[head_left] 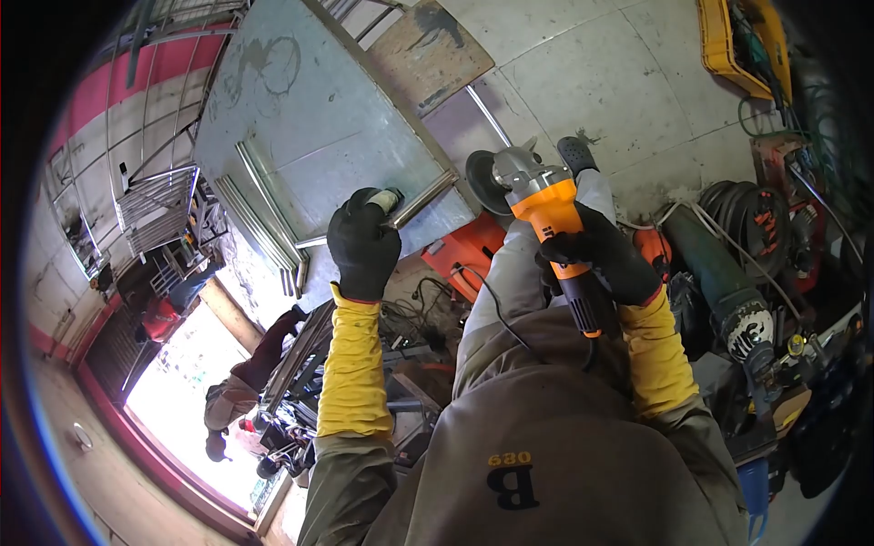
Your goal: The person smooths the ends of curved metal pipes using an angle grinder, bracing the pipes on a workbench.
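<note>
My right hand [605,255], in a black glove, grips an orange and black angle grinder [552,215] by its body. The grinder's grey head points away from me, and its dark disc [486,182] is on the left, apart from the tube. My left hand [362,244], also in a black glove, is closed around a shiny metal tube [426,199] lying across the edge of a metal-topped table [319,150]. The tube's end sticks out to the right of that hand. The left palm and part of the tube under it are hidden.
Several metal tubes [259,232] lie on the table's left part. A red-orange case [464,253] sits below its edge. On the right are a green gas cylinder [706,259], coiled hoses [746,214] and a yellow crate [748,45]. Another person [246,387] is at lower left.
</note>
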Available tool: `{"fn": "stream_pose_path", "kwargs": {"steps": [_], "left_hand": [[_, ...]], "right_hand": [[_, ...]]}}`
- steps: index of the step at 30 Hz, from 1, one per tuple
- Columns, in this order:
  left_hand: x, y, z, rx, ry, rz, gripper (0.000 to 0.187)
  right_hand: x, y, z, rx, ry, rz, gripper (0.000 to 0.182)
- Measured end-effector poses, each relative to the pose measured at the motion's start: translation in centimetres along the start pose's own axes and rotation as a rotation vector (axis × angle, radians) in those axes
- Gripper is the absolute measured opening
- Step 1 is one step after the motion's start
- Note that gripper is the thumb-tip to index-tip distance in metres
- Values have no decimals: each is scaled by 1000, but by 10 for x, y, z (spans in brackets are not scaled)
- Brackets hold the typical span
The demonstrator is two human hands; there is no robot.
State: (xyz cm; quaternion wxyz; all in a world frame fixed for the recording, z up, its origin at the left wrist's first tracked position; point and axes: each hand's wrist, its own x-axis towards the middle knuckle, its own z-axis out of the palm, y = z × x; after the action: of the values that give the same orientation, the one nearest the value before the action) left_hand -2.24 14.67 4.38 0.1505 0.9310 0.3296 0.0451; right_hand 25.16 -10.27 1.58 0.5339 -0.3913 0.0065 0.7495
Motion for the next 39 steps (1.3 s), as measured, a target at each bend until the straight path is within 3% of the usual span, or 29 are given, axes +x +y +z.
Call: {"fn": "stream_pose_path", "kwargs": {"steps": [8, 11, 14, 16, 20, 29, 34, 38, 39], "left_hand": [[-8, 1, 6, 22, 38, 31, 52], [-11, 0, 9, 30, 59, 35, 53], [-14, 0, 9, 42, 73, 26, 51], [-14, 3, 10, 49, 84, 21, 50], [-16, 8, 10, 69, 73, -17, 50], [-19, 13, 14, 102, 98, -21, 53], [-32, 6, 23, 111, 42, -45, 60], [-34, 5, 23, 138, 91, -4, 64], [-35, 6, 23, 136, 86, -1, 65]], "right_hand": [[-3, -19, 8, -44, 32, 70, 36], [3, -13, -1, -66, -20, -4, 35], [5, -13, -5, -1, -27, 65, 35], [5, -12, -7, -153, -25, 2, 39], [1, -11, -13, -41, -28, -18, 44], [6, -35, -9, -151, 36, 165, 48], [5, -49, -13, -25, -61, 299, 43], [9, -42, -33, -34, -93, 282, 45], [7, -40, -38, -163, -79, 240, 46]]}}
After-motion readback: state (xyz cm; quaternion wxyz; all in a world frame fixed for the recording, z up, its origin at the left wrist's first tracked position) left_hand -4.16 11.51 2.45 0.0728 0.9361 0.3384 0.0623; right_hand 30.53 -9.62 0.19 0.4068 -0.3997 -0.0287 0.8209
